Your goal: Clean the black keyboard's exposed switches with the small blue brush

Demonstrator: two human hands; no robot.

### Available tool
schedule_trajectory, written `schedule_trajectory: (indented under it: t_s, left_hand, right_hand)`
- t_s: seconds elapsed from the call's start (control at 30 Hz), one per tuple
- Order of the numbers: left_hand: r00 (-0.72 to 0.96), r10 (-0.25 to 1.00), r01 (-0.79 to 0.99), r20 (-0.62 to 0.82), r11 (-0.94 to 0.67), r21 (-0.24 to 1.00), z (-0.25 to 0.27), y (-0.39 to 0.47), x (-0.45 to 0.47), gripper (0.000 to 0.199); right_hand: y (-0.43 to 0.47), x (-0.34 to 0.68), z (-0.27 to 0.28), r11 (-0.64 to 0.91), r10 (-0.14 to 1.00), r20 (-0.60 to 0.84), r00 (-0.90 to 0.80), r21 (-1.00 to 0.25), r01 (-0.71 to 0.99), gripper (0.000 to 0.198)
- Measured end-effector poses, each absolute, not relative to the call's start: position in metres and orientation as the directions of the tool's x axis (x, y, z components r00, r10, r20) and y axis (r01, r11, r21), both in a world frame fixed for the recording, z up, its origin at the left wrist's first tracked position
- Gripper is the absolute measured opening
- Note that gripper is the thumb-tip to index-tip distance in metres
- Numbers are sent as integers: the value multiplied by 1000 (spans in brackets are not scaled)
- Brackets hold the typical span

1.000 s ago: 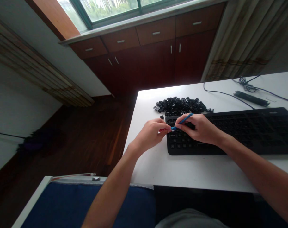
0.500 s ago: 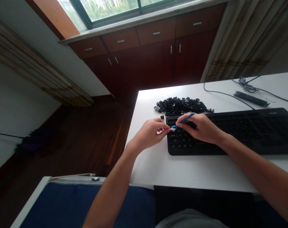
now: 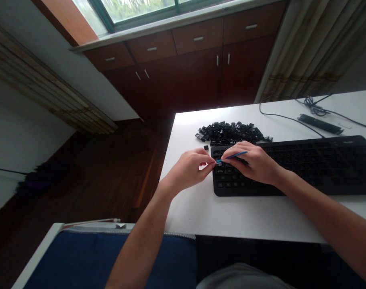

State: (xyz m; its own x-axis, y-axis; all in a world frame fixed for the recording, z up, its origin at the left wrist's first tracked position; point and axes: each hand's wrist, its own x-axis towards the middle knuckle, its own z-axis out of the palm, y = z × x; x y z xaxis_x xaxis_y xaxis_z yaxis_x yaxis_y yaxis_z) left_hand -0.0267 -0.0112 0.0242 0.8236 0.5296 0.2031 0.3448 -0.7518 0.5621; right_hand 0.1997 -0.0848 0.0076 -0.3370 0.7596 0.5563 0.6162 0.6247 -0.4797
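Both hands are meeting at the keyboard's point(image 3: 288, 164) left end on the white tabletop point(image 3: 231, 216). Left hand point(image 3: 190, 170) is pinching something small at its fingertips; what it is cannot be told. Right hand point(image 3: 255, 162) is gripping a thin blue stick point(image 3: 234, 155), tip touching that pinch. Loose black keycaps point(image 3: 231, 132) are lying just behind the keyboard. Judgement: steadying both wrists on the tabletop and working the tip lightly should serve best.

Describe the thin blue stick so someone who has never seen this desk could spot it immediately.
Start at the white desk and find the black keyboard lying across it. At the keyboard's left end the two hands meet: the right hand pinches a thin blue stick whose white tip touches the left hand. It is the only blue, slender item among black keys and cables.
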Motion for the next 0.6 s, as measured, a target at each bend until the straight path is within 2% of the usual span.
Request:
schedule_trajectory:
  t_s: [0.6]
  left_hand:
    - [800, 566, 346, 200, -707, 617, 31, -12, -28, 14]
  right_hand:
    - [-86, 197, 9, 616, 768, 564, -303, -520, 592, 14]
